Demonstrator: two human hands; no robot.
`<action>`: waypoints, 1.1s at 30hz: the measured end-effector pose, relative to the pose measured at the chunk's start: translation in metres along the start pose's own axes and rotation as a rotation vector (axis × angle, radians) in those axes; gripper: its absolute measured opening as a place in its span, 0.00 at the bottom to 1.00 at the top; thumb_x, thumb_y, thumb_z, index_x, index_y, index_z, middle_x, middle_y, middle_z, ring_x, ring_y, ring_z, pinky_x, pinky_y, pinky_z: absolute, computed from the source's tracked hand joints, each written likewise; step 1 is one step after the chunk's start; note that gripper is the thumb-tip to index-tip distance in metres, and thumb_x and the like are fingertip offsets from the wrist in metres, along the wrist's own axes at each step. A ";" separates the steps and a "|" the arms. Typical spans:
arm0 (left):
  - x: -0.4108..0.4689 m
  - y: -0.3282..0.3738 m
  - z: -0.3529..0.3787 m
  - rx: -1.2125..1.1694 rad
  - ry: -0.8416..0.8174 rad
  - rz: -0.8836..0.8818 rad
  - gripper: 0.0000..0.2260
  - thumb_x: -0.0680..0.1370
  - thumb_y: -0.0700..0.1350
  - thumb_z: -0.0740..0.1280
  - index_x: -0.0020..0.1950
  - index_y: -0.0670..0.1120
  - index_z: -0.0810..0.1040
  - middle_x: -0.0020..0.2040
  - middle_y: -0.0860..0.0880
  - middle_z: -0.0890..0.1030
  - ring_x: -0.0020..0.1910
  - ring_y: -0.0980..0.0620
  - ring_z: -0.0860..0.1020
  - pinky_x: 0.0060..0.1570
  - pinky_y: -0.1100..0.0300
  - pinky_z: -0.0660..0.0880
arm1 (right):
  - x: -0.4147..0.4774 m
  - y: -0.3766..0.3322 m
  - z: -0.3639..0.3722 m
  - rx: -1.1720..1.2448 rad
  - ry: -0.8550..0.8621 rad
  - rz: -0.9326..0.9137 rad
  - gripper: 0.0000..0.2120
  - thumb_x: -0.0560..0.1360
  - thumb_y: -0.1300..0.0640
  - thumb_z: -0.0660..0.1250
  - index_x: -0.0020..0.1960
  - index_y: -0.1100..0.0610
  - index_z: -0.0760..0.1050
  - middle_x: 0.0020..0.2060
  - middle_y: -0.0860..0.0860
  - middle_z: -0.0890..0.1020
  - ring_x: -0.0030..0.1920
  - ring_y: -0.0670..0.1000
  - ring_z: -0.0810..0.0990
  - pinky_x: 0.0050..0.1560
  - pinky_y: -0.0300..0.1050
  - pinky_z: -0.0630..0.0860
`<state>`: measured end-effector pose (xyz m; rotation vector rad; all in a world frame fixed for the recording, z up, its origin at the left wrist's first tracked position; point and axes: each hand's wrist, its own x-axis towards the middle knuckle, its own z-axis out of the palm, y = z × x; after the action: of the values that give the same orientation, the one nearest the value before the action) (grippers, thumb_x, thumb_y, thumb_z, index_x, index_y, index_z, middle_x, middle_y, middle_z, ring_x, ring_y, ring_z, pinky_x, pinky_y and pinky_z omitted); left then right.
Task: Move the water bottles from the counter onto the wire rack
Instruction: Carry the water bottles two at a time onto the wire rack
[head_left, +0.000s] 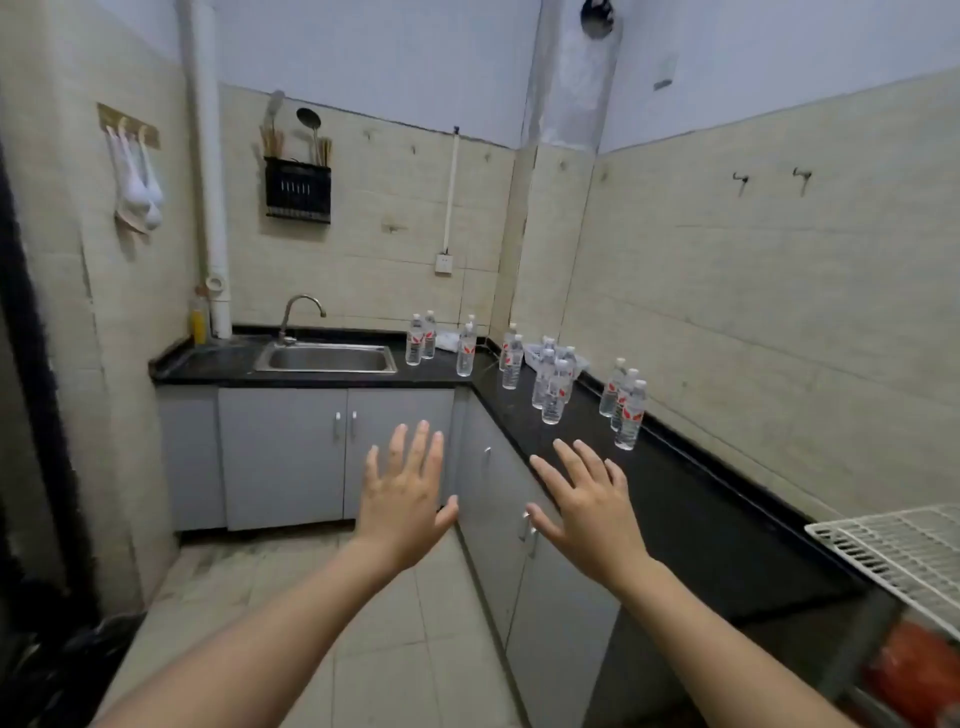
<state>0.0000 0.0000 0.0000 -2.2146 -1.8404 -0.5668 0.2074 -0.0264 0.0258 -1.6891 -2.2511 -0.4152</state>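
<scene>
On the black L-shaped table (675, 499), clear plastic water bottles (553, 395) with red labels stand upright in clusters. The white wire rack (893, 545) sits by the table's near end. Both the left hand (402, 499) and right hand (592, 512) hover with fingers spread, holding nothing.

1. The left hand (402, 499) is raised ahead of the body, back toward the camera; its fingers are straight and spread, thumb angled out to the right; it holds nothing and touches nothing.
2. The right hand (592, 512) is raised at about the same height, back toward the camera; its fingers are straight and fanned, tilted leftward, thumb out to the left; it holds nothing.
3. Both forearms (260, 639) are bare; they reach forward from the lower edge of view and converge; the two thumbs are near each other but apart.
</scene>
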 end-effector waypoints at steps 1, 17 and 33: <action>0.006 0.001 0.010 0.012 -0.016 -0.007 0.33 0.77 0.58 0.52 0.75 0.46 0.43 0.77 0.46 0.44 0.76 0.45 0.43 0.72 0.43 0.46 | 0.004 0.004 0.007 -0.015 -0.017 0.007 0.27 0.75 0.43 0.56 0.72 0.48 0.57 0.74 0.55 0.58 0.75 0.56 0.52 0.72 0.57 0.50; 0.137 -0.021 0.131 -0.086 0.050 -0.275 0.30 0.75 0.59 0.56 0.72 0.43 0.60 0.74 0.45 0.62 0.74 0.44 0.57 0.69 0.46 0.57 | 0.160 0.094 0.137 -0.029 0.044 -0.190 0.27 0.57 0.43 0.77 0.53 0.53 0.80 0.50 0.57 0.84 0.53 0.58 0.82 0.46 0.55 0.79; 0.144 -0.179 0.223 -0.014 -0.041 -0.747 0.29 0.76 0.53 0.61 0.73 0.44 0.58 0.75 0.46 0.59 0.74 0.45 0.54 0.70 0.47 0.53 | 0.321 -0.018 0.322 0.301 -0.246 -0.529 0.27 0.75 0.42 0.56 0.71 0.49 0.58 0.74 0.55 0.56 0.75 0.54 0.49 0.71 0.51 0.48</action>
<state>-0.1180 0.2527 -0.1569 -1.4862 -2.6728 -0.6428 0.0850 0.3786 -0.1407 -1.0323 -2.7650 0.0347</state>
